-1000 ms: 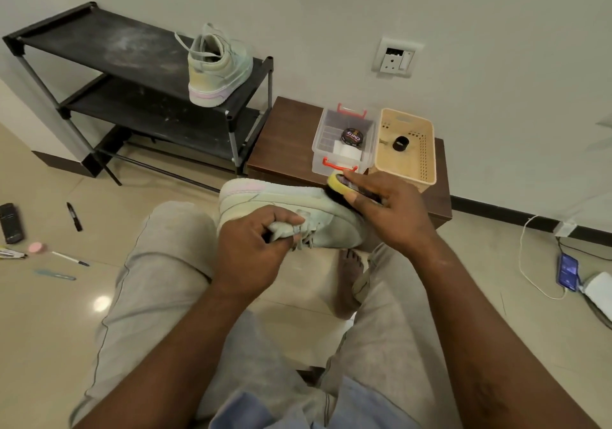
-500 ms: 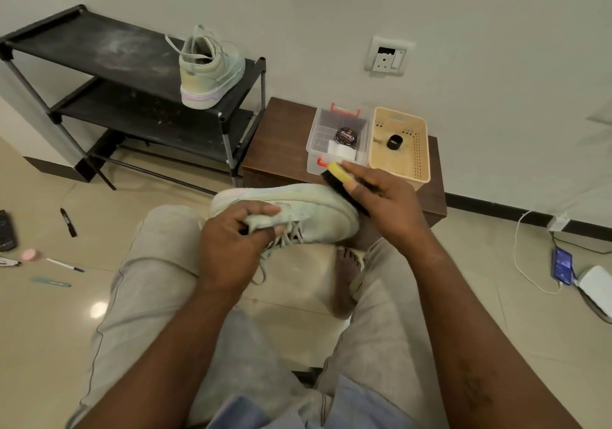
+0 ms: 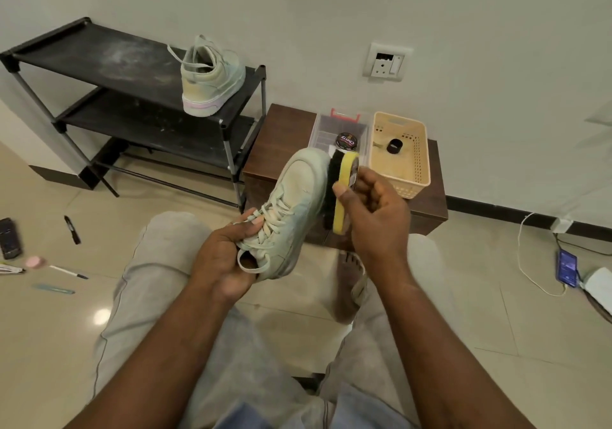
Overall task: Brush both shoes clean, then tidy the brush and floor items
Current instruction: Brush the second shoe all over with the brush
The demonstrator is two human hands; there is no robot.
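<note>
A pale green sneaker is held over my lap, toe pointing up and away. My left hand grips it at the heel and collar, thumb on the laces. My right hand holds a yellow-backed brush, its black bristles pressed against the sneaker's right side. The second pale green sneaker stands on the top shelf of the black shoe rack. On the floor at the left lie a black marker, a thin pen, a pink round item, a teal strip and a dark remote.
A low brown table ahead carries a clear plastic box with a polish tin, and a beige basket with a small black jar. A phone on a white cable lies on the floor at right.
The sneaker has been turned from lying sideways to toe-up, and my left hand shifted from the laces to the heel. The brush moved from the toe to the sneaker's right side.
</note>
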